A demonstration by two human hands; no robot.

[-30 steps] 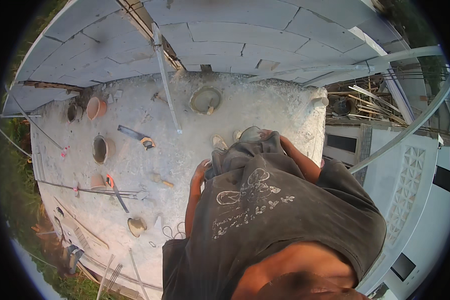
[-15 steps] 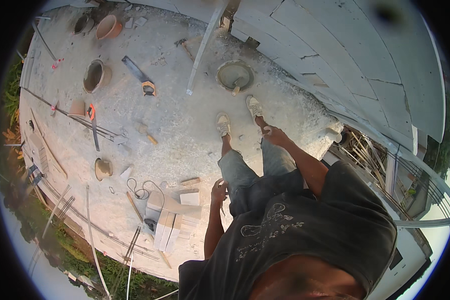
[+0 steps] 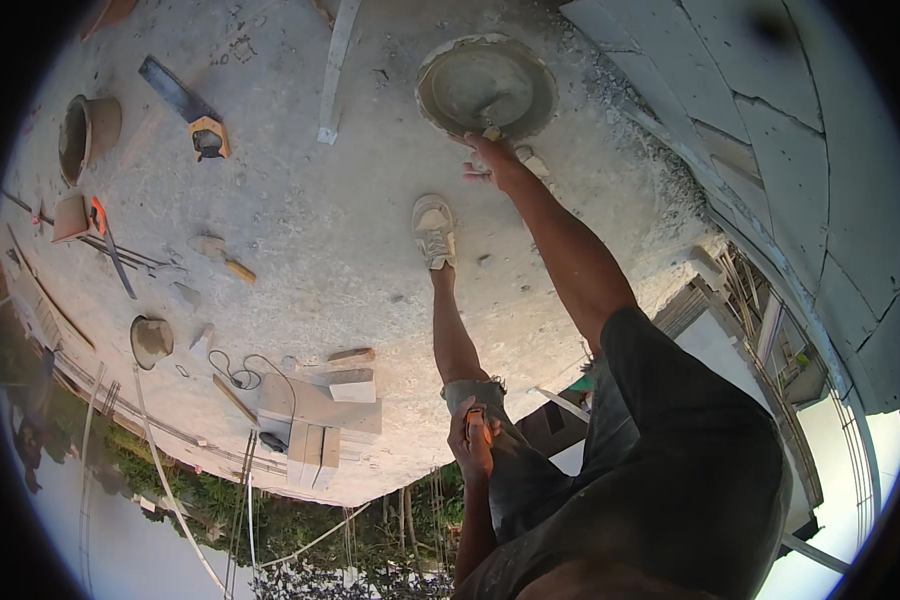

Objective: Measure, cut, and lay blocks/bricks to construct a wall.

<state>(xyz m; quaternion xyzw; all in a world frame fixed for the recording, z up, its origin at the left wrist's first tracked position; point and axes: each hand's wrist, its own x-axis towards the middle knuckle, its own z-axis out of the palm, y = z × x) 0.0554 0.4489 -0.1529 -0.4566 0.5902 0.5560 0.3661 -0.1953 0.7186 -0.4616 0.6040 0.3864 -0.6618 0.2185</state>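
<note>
My right hand (image 3: 490,160) reaches down to a wooden handle (image 3: 491,134) at the near rim of a round basin of grey mortar (image 3: 485,80); its lower fingers are apart, and whether its fingertips touch the handle is unclear. My left hand (image 3: 469,440) is closed around an orange-and-black object (image 3: 478,422) at my left knee, too small to name surely. Between hand and basin, my white left shoe (image 3: 433,230) stands on the concrete; my right shoe is partly hidden.
Saws (image 3: 170,95), buckets (image 3: 105,135), a trowel (image 3: 238,268), rods and stacked blocks (image 3: 320,420) lie on the concrete slab (image 3: 350,250) to the left. A metal strip (image 3: 335,80) lies beside the basin. A block wall (image 3: 770,150) runs along the right; the slab's edge has a drop beyond.
I have bent forward; my right hand has moved from my thigh to the basin. My left hand is now at my knee, with the orange object visible in it.
</note>
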